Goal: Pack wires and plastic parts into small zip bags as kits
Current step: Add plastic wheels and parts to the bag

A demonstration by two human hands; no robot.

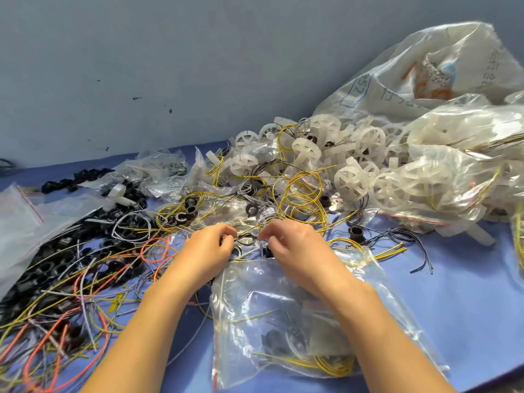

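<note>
Because loose stock covers the blue table (pixel 467 293), a clear zip bag (pixel 269 321) lies beneath both forearms, within reach; just beyond it, left hand (pixel 211 246) and right hand (pixel 286 241) together pinch one small black wire coil (pixel 246 239), probably tidying it for bagging.

Fingertips of the left hand (pixel 211 246) and right hand (pixel 290 242) curl under, so I can't tell whether they pinch the black wire coil (pixel 247 239) between them. The printed sack (pixel 425 75) runs off the right edge, lettering unreadable.

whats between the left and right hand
A small coil of black wire, apparently pinched by the left hand and the right hand; seen in the head view.
</note>
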